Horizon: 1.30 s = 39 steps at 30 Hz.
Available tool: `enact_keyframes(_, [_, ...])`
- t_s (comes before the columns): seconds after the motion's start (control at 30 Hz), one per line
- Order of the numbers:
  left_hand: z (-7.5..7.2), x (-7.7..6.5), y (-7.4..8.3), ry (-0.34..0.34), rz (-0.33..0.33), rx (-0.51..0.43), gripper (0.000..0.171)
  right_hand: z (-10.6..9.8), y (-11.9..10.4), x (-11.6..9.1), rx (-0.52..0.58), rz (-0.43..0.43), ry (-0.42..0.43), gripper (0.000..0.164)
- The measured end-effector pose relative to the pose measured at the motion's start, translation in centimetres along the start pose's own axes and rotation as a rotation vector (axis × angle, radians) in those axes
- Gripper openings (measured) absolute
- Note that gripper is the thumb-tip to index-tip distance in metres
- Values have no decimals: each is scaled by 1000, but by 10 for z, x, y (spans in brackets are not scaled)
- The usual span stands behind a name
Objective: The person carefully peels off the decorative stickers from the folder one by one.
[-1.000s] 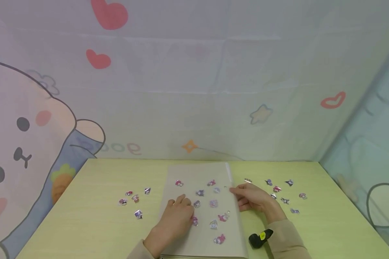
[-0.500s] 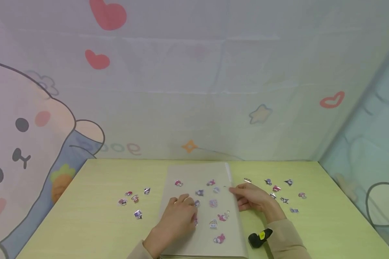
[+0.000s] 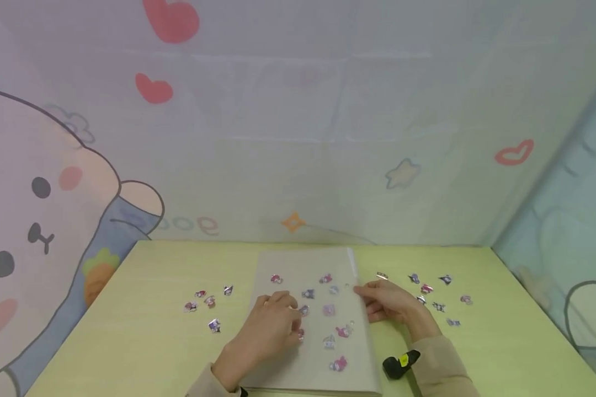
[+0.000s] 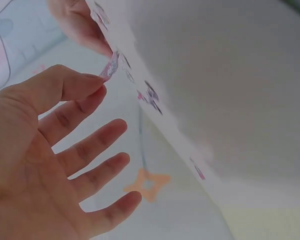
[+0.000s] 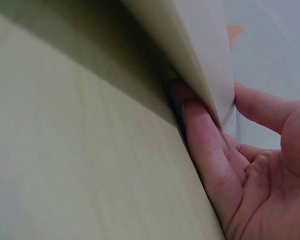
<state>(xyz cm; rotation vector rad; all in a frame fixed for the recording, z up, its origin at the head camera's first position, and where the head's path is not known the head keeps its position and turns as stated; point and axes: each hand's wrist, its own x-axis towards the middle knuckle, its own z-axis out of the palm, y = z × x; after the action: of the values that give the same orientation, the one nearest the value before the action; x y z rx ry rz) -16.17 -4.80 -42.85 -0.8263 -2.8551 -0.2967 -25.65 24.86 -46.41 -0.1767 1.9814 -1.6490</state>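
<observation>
Left hand [image 3: 270, 324] pinched small sticker [image 4: 110, 68] between thumb and forefinger, other fingers spread apart. Small sticker was at middle of white book [image 3: 308, 379]; could not tell whether touching it. Right hand [image 3: 391, 303] gripped white book's right edge, thumb on top, fingers beneath. More stickers [image 3: 329, 310] dotted white book; loose stickers [image 3: 426, 288] lay either side on table [image 3: 144, 353].
</observation>
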Motion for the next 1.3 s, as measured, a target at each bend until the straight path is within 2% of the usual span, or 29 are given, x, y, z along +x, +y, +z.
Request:
enact_keyframes(0.1, [-4, -4, -10, 1, -17, -26, 20, -1, 3, 0, 5, 2, 2, 39])
enact_keyframes(0.27, [-15, -13, -38, 34, -78, -132, 19, -4, 4, 2, 17, 8, 8, 39])
enact_keyframes(0.43, [-31, -28, -78, 72, -189, -166, 16, -4, 4, 0, 22, 9, 2, 39])
enact_keyframes(0.67, [-53, -56, -137, 60, -368, -229, 11, -1, 2, -2, 17, 7, 1, 39])
enact_keyframes(0.8, [-59, -74, -161, 36, -439, -236, 10, -1, 2, -2, 19, 11, 15, 39])
enact_keyframes(1.03, [-64, -95, -185, -108, -524, -221, 11, -2, 2, -4, 11, 22, 20, 37])
enact_keyframes(1.3, [-58, -100, -186, -218, -605, -226, 13, -4, 3, -4, 9, 17, 19, 37])
